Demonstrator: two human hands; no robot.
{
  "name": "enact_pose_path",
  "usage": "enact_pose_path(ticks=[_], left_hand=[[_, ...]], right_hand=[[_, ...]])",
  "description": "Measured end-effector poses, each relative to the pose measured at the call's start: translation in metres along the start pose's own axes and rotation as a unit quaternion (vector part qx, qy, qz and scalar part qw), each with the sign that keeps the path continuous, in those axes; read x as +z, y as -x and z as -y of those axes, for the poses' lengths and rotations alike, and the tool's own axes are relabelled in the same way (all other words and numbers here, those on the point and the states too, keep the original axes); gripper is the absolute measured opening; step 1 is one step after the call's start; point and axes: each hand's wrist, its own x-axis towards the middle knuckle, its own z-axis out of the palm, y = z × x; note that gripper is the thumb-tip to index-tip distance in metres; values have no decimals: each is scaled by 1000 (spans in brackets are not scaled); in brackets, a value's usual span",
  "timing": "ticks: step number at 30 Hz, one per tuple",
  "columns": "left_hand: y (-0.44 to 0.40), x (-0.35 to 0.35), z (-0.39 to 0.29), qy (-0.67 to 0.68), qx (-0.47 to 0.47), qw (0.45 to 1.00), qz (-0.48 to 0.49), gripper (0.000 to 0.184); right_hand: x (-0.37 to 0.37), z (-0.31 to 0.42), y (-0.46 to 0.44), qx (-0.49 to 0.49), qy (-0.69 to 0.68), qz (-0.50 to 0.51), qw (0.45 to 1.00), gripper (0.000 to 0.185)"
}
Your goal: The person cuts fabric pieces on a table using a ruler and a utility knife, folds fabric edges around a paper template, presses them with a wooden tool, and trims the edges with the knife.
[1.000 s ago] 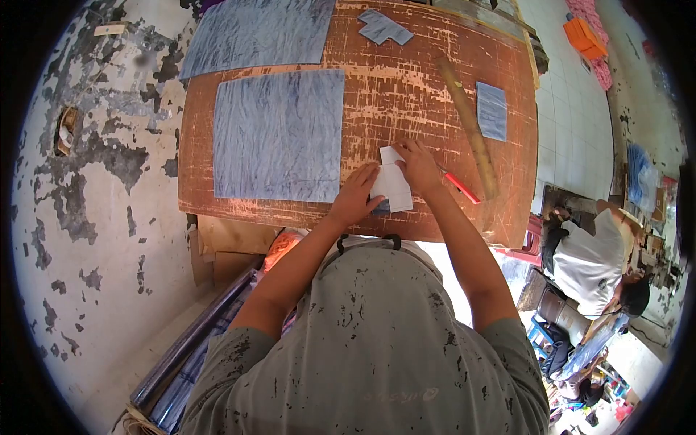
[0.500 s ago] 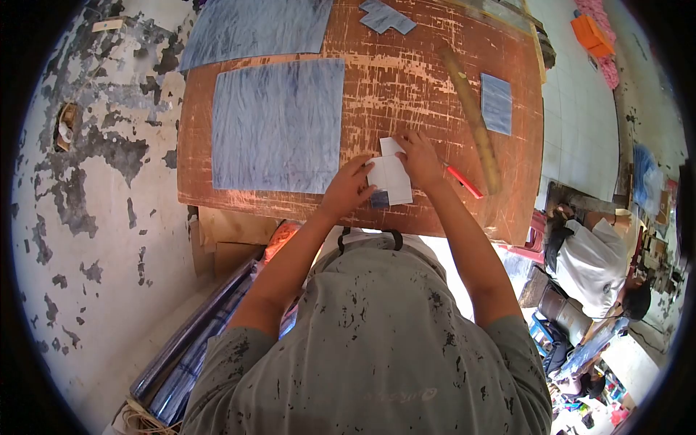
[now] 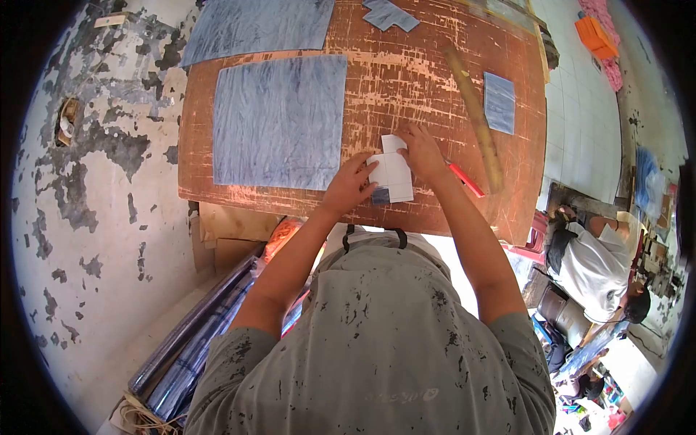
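Note:
A white paper piece with drawn lines [image 3: 394, 176] lies near the front edge of the worn brown table. Part of a small blue-grey piece [image 3: 380, 196] shows under its lower left corner. My left hand [image 3: 351, 185] rests at the paper's left edge, its fingers apart. At the upper right edge of the paper, my right hand [image 3: 423, 154] touches it with bent fingertips; whether they pinch it cannot be made out. Beside my right forearm lies a red cutter [image 3: 466, 180].
Large blue-grey sheets [image 3: 279, 123] lie on the table's left side. Smaller pieces [image 3: 499, 103] [image 3: 391, 14] and a long brown ruler-like strip [image 3: 475, 119] are at the right and back. Rolls [image 3: 196, 348] lean below left. Another person [image 3: 594, 264] sits at the right.
My left fingers have drawn back from over the paper to its left edge and spread. More of the paper shows. The whole view has shifted slightly.

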Motion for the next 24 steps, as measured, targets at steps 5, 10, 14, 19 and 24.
enact_pose_path(ticks=[5,10,14,19,24], left_hand=[[-1,-4,-5,-41,29,999,-7,58],[0,-4,-7,-32,18,999,6,58],[0,-5,-11,-27,6,1000,10,58],[2,-1,-9,-56,22,998,2,60],[3,1,-14,-72,6,997,11,66]], right_hand=[[3,-6,0,-12,-11,-4,1000,46],[3,-7,3,-15,-18,-7,1000,45],[4,-7,5,-23,-25,-19,999,46],[4,-8,8,-32,-20,-14,999,46],[8,-12,10,-56,-26,-47,997,47]])
